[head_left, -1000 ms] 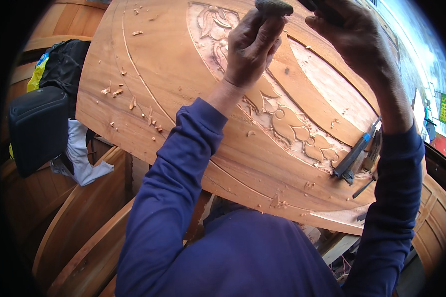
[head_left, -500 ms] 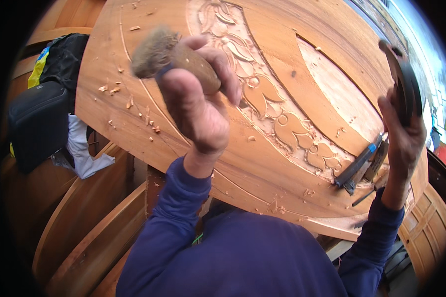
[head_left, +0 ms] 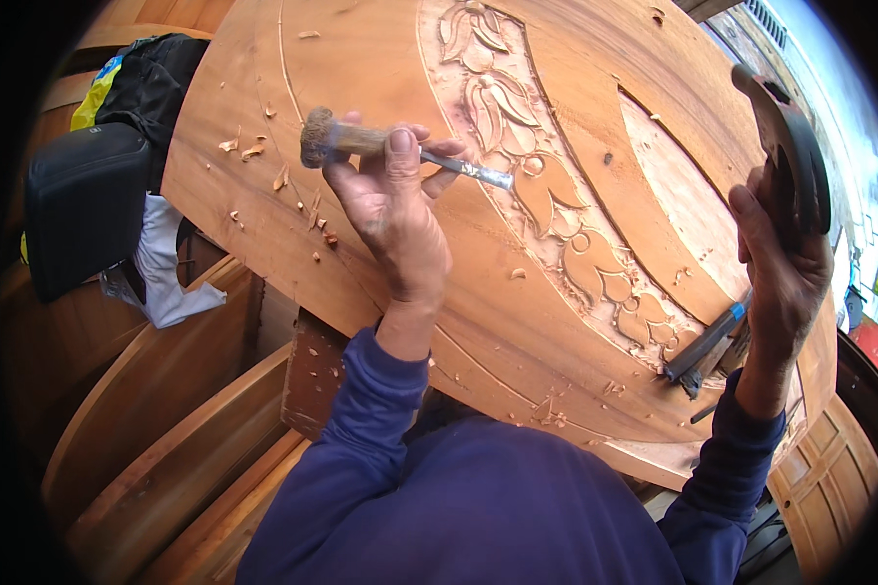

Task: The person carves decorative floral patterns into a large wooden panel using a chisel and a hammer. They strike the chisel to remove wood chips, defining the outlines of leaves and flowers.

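Note:
Pinched in the fingers of my left hand [head_left: 397,229] is a chisel [head_left: 359,140]. Its wooden handle has a frayed, mushroomed end pointing left, and its narrow metal blade points right over the panel. The blade tip hangs over or close to a carved leaf; contact cannot be made out. My right hand [head_left: 782,268] is raised at the right, closed around a claw hammer [head_left: 790,136] with a dark curved head; its handle is mostly hidden by the hand. Below both hands lies a wooden panel [head_left: 517,312] with a carved band of leaves and flowers [head_left: 595,263].
Chisels with dark and wooden handles [head_left: 707,341] lie near the panel's right end. Wood chips [head_left: 283,177] are scattered across it. A black padded object [head_left: 88,205], a white cloth [head_left: 166,263] and curved boards [head_left: 156,390] sit at the left. A panelled door [head_left: 829,458] stands lower right.
My left hand has turned the chisel, so its blade now shows, pointing right, and the frayed end is farther from the camera. My right hand keeps the hammer raised. The view has shifted slightly.

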A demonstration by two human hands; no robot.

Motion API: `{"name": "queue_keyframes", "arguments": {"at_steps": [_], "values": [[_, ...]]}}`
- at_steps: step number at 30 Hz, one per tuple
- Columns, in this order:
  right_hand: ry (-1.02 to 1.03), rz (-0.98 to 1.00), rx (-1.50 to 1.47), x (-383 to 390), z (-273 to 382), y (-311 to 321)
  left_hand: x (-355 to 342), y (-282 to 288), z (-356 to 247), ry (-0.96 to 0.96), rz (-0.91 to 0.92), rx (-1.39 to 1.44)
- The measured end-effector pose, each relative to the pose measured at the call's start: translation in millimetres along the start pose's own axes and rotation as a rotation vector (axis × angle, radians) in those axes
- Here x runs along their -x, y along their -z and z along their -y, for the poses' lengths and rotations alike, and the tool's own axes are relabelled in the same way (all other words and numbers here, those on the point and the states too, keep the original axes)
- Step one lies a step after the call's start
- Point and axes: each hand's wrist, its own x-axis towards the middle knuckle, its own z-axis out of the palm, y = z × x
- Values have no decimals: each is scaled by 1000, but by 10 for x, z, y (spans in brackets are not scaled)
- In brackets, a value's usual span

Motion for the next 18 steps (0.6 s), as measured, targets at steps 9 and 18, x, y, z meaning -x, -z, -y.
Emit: {"name": "queue_keyframes", "arguments": {"at_steps": [9, 18], "values": [[-57, -202, -50, 366, 92, 504, 535, -230, -142, 333, 392, -123], [-111, -469, -88, 1256, 141, 1180, 290, -353, 21, 90, 154, -51]]}}
